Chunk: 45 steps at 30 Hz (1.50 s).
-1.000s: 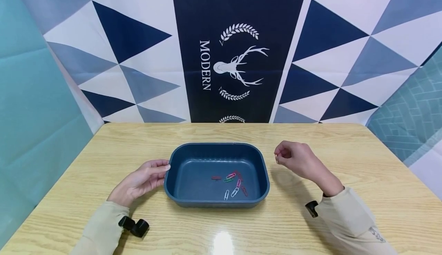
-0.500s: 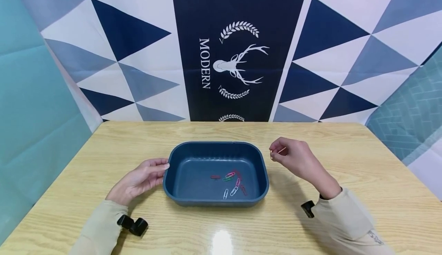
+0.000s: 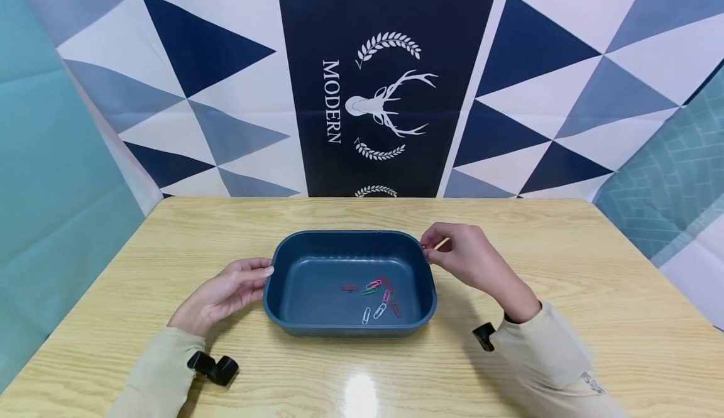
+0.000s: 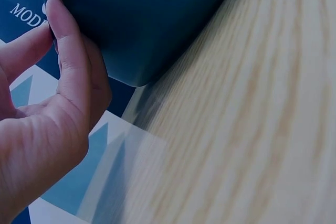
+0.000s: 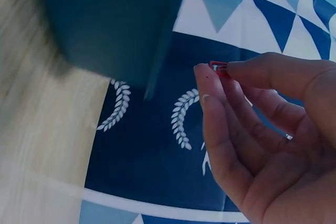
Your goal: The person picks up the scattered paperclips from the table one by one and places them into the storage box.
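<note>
A dark blue rectangular basin [image 3: 351,331] stands on the table in the head view. My left hand [image 3: 226,293] pinches its left rim, thumb at the top edge and fingers along the outer wall, as the left wrist view also shows. Several paper clips lie inside, among them a green one [image 3: 369,291], a pink one [image 3: 386,296] and a white one [image 3: 379,310]. At the basin's right rim is my right hand [image 3: 466,256]. Between thumb and forefinger it pinches a red paper clip [image 5: 218,67], partly hidden by the fingertips.
The wooden table [image 3: 186,232] ends at a patterned cloth backdrop [image 3: 373,110] behind the basin. Teal cloth [image 3: 62,185] hangs on the left side. A black wrist device [image 3: 213,368] sits by the left sleeve, another black one [image 3: 484,336] by the right.
My right hand has moved left with the paper clip, from beside the basin to its right rim. The left hand keeps its hold on the rim; the head view has shifted slightly.
</note>
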Tool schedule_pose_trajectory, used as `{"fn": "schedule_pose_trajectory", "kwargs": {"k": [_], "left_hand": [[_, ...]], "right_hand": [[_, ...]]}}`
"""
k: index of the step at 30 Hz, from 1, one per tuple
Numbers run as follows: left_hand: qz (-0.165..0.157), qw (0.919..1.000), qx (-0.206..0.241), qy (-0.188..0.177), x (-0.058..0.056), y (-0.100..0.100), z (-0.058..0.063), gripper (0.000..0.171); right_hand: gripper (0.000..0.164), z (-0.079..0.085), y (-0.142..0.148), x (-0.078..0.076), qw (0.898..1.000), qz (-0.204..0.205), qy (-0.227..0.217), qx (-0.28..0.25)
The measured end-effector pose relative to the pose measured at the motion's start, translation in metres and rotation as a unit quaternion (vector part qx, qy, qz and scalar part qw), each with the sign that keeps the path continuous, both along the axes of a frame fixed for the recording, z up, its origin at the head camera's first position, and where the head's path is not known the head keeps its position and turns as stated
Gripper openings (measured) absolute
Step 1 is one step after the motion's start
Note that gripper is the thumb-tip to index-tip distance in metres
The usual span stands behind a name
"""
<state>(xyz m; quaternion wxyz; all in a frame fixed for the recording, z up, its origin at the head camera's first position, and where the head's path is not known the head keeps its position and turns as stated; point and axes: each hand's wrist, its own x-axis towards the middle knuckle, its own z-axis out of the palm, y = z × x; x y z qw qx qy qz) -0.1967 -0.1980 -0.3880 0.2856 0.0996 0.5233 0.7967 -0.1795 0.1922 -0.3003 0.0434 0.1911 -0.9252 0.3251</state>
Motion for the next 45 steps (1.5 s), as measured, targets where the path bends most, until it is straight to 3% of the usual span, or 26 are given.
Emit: {"fn": "schedule_pose_trajectory", "kwargs": {"k": [4,18,31,45], "left_hand": [[-0.004,1.0000,-0.003,0.001,0.001,0.001,0.000,0.012],[0.008,0.9996,-0.025,-0.012,-0.001,-0.002,-0.002,0.017],[0.001,1.0000,-0.002,-0.009,0.000,-0.002,0.000,0.014],[-0.018,0.9998,0.007,0.006,-0.002,0.000,-0.002,0.012]], "right_hand": [[0.008,0.001,-0.009,-0.001,1.000,0.011,-0.015,-0.010],[0.004,0.004,-0.031,-0.009,0.999,0.044,-0.004,-0.003],[0.006,0.006,-0.051,-0.020,0.996,0.081,-0.027,-0.010],[0.005,0.007,-0.055,-0.017,0.994,0.098,-0.046,-0.004]]}}
